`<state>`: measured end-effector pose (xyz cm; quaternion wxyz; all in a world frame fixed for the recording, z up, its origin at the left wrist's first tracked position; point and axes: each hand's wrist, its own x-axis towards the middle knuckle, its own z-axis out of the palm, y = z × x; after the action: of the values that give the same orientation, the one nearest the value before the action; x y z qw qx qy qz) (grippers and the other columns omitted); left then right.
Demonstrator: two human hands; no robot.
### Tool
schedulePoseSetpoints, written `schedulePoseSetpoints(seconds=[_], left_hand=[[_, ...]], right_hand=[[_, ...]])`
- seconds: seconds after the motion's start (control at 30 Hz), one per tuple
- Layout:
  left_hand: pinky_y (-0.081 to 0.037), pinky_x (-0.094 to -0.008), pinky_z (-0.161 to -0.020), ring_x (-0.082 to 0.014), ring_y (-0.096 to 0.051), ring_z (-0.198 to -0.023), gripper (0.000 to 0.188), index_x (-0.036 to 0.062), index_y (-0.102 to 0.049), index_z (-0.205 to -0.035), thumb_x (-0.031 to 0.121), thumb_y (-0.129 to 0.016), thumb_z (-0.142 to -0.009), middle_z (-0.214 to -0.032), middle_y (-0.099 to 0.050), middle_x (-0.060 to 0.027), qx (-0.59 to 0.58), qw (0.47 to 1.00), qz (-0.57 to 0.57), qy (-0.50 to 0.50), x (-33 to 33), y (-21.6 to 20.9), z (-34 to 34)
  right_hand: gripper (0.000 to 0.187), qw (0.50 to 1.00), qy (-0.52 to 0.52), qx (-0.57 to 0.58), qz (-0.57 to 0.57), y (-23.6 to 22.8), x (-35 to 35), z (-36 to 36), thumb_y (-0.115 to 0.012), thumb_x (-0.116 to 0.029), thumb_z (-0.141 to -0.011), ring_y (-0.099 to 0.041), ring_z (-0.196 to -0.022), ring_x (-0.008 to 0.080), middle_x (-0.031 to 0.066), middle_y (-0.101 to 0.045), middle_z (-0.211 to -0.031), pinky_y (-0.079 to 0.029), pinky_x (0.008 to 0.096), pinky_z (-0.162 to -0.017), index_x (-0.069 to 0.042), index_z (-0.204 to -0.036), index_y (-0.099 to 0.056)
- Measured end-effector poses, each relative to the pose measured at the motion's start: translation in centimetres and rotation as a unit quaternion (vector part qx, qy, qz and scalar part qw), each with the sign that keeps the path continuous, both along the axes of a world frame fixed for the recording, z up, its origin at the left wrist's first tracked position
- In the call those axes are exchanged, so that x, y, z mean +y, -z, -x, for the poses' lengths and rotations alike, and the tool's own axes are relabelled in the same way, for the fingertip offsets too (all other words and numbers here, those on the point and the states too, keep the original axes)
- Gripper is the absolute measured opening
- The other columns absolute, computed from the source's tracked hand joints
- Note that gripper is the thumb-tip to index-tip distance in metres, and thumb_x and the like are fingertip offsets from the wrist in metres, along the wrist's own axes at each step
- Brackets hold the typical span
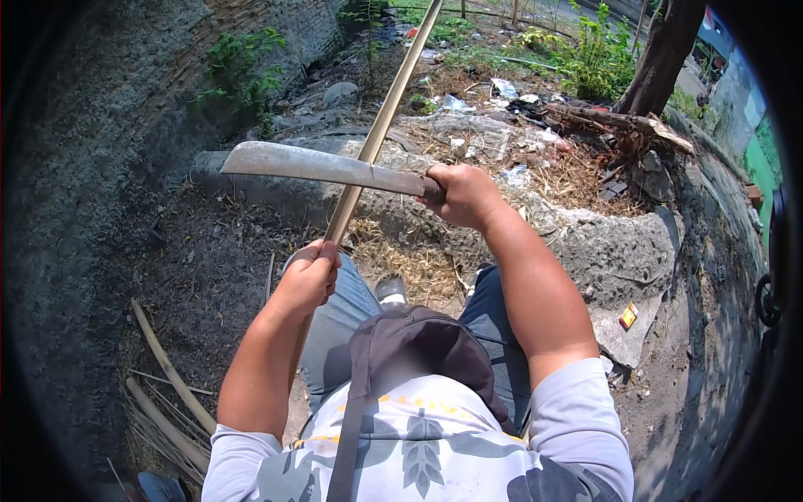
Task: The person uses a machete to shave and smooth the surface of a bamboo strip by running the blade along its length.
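Note:
My right hand (462, 196) is closed round the dark handle of a machete (301, 164). Its broad, worn grey blade points left and lies across a long, pale split strip, which looks like bamboo (389, 105). The blade meets the strip a little above my other hand; whether its edge has cut in I cannot tell. My left hand (311, 276) grips the strip lower down, fingers wrapped round it. From there the strip slants up and away to the top of the view, and its lower end runs behind my left forearm.
Ahead lies a rough concrete ledge (577, 243), with litter and dry grass beyond it. A tree trunk (661, 63) stands far right. At left rises a weathered wall (75, 167). Cut stalks (171, 368) lie on the ground at lower left. A small yellow-red packet (629, 315) sits right.

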<state>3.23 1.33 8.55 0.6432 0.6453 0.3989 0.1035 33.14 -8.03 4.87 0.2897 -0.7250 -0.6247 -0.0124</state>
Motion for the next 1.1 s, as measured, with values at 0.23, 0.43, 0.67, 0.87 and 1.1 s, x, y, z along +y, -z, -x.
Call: schedulePoseSetpoints(seconds=[0.23,0.43,0.67,0.87,1.1], left_hand=[[-0.026,-0.0229,-0.043,-0.0038,-0.031,-0.048,0.033,0.0138,-0.049,-0.09,0.041,-0.046,-0.109,-0.061,-0.035,0.0095,0.002,0.998,0.067,0.021,-0.4,0.9,1.1],[-0.026,-0.0238,-0.042,-0.0048,-0.031,-0.046,0.037,0.0135,-0.05,-0.09,0.044,-0.046,-0.109,-0.059,-0.037,0.0081,0.005,0.996,0.088,0.015,-0.2,1.9,1.7],[-0.024,-0.0237,-0.044,-0.0052,-0.029,-0.048,0.034,0.0145,-0.05,-0.09,0.044,-0.047,-0.108,-0.06,-0.035,0.0083,0.005,0.989,0.142,0.028,-0.8,1.3,2.5],[-0.022,-0.0234,-0.045,-0.0045,-0.029,-0.049,0.033,0.0146,-0.051,-0.091,0.041,-0.046,-0.109,-0.06,-0.036,0.0078,0.01,0.982,0.184,0.05,-1.0,2.5,4.8],[-0.021,-0.0247,-0.043,-0.0054,-0.029,-0.047,0.031,0.014,-0.05,-0.09,0.04,-0.049,-0.107,-0.059,-0.032,0.008,-0.007,0.984,0.174,0.031,-1.1,2.3,4.2]], right_hand=[[0.019,0.997,-0.007,-0.036,0.067,-0.7,0.2,0.0,-0.074,-0.026,-0.081,-0.069,-0.085,0.0373,0.0147,-0.071,-0.087,-0.055,0.0484,-0.073,-0.014,-0.094,-0.066],[0.019,0.992,0.03,-0.013,0.119,-0.9,-0.1,0.0,-0.071,-0.02,-0.08,-0.07,-0.094,0.0348,0.0143,-0.072,-0.095,-0.056,0.0483,-0.08,-0.015,-0.097,-0.067],[0.012,0.998,-0.026,-0.056,0.03,-0.2,0.2,0.0,-0.071,-0.023,-0.084,-0.068,-0.083,0.0395,0.0159,-0.07,-0.084,-0.055,0.0489,-0.072,-0.013,-0.09,-0.066],[0.026,0.986,0.108,0.112,0.06,0.1,-0.5,-3.2,-0.075,-0.037,-0.087,-0.07,-0.088,0.0369,0.0146,-0.074,-0.093,-0.055,0.0467,-0.076,-0.015,-0.101,-0.07],[0.022,0.997,-0.066,-0.039,0.027,0.1,0.7,1.2,-0.079,-0.03,-0.082,-0.067,-0.077,0.0393,0.0152,-0.069,-0.079,-0.053,0.0473,-0.066,-0.013,-0.088,-0.067]])
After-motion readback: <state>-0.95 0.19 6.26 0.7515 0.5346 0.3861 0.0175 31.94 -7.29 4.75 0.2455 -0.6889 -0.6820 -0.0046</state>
